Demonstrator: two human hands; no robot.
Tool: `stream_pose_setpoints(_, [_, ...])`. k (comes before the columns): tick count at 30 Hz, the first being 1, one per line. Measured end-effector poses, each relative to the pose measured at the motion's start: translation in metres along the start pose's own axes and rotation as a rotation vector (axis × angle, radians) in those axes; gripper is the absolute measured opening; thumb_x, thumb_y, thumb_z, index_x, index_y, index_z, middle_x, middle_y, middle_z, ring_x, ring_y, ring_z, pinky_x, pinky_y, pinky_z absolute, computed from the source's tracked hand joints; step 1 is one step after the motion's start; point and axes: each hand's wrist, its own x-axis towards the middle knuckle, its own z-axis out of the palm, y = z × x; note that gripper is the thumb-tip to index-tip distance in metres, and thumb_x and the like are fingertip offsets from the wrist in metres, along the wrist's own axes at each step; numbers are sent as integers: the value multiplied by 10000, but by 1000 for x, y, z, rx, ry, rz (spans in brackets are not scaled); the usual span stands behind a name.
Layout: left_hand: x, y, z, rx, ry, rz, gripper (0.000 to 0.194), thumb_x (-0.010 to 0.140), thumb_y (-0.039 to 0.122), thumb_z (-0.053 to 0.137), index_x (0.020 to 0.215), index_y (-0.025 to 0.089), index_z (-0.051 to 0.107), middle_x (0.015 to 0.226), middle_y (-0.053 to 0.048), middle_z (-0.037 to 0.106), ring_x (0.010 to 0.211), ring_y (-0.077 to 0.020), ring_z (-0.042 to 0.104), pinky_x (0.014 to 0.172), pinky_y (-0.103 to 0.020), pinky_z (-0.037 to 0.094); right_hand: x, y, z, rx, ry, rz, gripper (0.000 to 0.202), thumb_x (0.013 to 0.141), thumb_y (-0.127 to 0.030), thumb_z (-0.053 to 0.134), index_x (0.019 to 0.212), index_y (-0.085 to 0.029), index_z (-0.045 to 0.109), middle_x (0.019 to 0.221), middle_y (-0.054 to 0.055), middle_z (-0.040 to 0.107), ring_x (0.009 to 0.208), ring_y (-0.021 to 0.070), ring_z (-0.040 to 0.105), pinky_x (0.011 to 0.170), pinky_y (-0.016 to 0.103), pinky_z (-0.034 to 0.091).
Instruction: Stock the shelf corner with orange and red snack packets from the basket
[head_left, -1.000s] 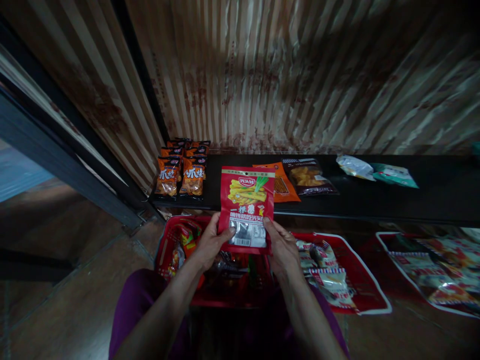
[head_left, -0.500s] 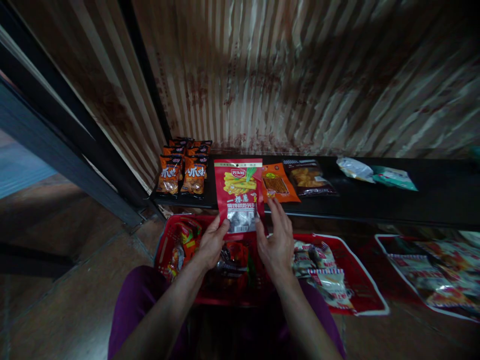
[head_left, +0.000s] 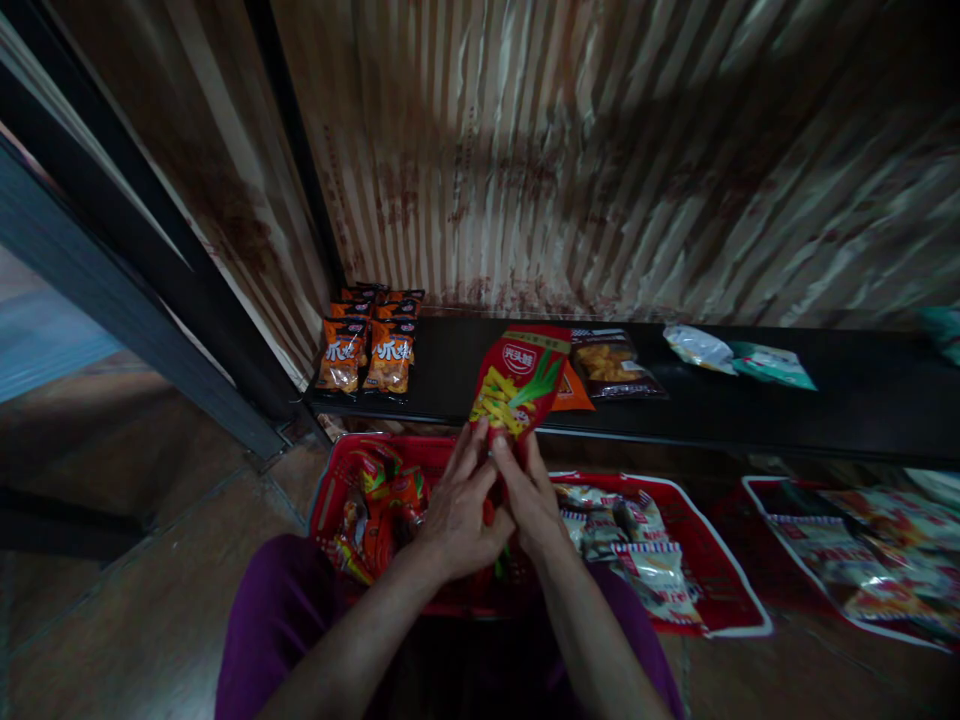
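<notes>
Smooth plastic red packet (head_left: 521, 380), matt black shelf (head_left: 750, 420)

Though the light is dim, this looks like a snack shop, going by the black shelf (head_left: 735, 418) with matching orange packets (head_left: 390, 365) lined up in rows at one end, and the red shopping baskets (head_left: 727, 570) of sealed, printed food bags (head_left: 652, 575) below it on a tiled floor (head_left: 142, 620).

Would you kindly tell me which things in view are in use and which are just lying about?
In use: red packet, at left hand and right hand; seemingly, near basket below.

Lying about: orange-and-black packets, orange packet, brown packet, pale packet on black shelf; middle basket, far basket.
</notes>
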Motion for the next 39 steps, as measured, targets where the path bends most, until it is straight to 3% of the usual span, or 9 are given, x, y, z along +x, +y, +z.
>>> stream_pose_setpoints(2, [-1, 1, -3, -12, 15, 14, 488, 734, 185, 644, 1210, 296, 629, 1464, -29, 423, 1400, -285, 284, 1166, -408, 194, 4, 0, -5, 76, 87, 77, 486, 654, -451, 765, 1088, -260, 658, 1068, 12, 728, 1045, 213, 651, 886, 298, 512])
stream_pose_setpoints(6, [11, -9, -17, -79, 425, -125, 256, 763, 277, 657, 1011, 272, 721, 1360, -41, 540, 1281, -260, 453, 1121, -365, 273, 11, -3, -15, 214, 102, 242, 456, 556, -439, 830, 923, -218, 676, 781, 31, 761, 757, 258, 718, 686, 375, 581])
stream_pose_setpoints(8, [21, -14, -25, -162, 525, -274, 249, 756, 330, 674, 983, 237, 717, 1249, -67, 620, 1213, -255, 513, 1082, -377, 325, 11, -5, -18, 214, 82, 293, 461, 509, -414, 857, 877, -202, 678, 718, 40, 754, 691, 271, 718, 662, 404, 587])
stream_pose_setpoints(11, [36, -16, -34, -455, 446, -475, 366, 706, 414, 723, 1010, 213, 691, 1096, -68, 696, 1071, -243, 608, 964, -373, 436, 9, -8, -20, 178, 18, 334, 470, 482, -405, 867, 857, -179, 696, 708, 62, 752, 696, 298, 719, 667, 432, 589])
stream_pose_setpoints(15, [52, -10, -39, -730, 250, -485, 446, 581, 428, 816, 925, 173, 693, 944, -74, 735, 907, -234, 672, 860, -361, 498, 6, -9, -27, 126, -45, 394, 435, 465, -390, 874, 808, -177, 712, 705, 72, 752, 764, 317, 722, 655, 416, 593])
stream_pose_setpoints(17, [60, -7, -40, -788, 224, -485, 465, 526, 402, 849, 889, 156, 690, 862, -76, 741, 828, -233, 686, 837, -379, 512, 5, -5, -32, 103, -108, 415, 422, 472, -366, 878, 818, -186, 718, 715, 65, 754, 763, 302, 725, 634, 385, 594])
stream_pose_setpoints(21, [70, -6, -38, -806, 273, -499, 460, 481, 385, 868, 821, 133, 686, 778, -84, 737, 786, -239, 692, 831, -392, 519, 2, 2, -41, 71, -218, 458, 389, 515, -347, 873, 839, -188, 728, 724, 60, 754, 734, 277, 726, 612, 359, 592])
stream_pose_setpoints(31, [86, -15, -36, -702, 375, -413, 452, 519, 458, 827, 805, 141, 680, 698, -44, 718, 681, -192, 674, 715, -315, 526, -6, 19, -45, 125, -219, 365, 395, 542, -363, 872, 864, -184, 731, 802, 69, 759, 802, 255, 715, 708, 358, 577])
stream_pose_setpoints(39, [94, -36, -42, -546, 191, -506, 349, 622, 398, 761, 866, 159, 692, 818, -44, 724, 689, -146, 645, 638, -247, 486, 27, 26, -38, 190, 46, 318, 413, 450, -340, 901, 793, -206, 716, 697, 10, 747, 639, 207, 709, 635, 310, 586])
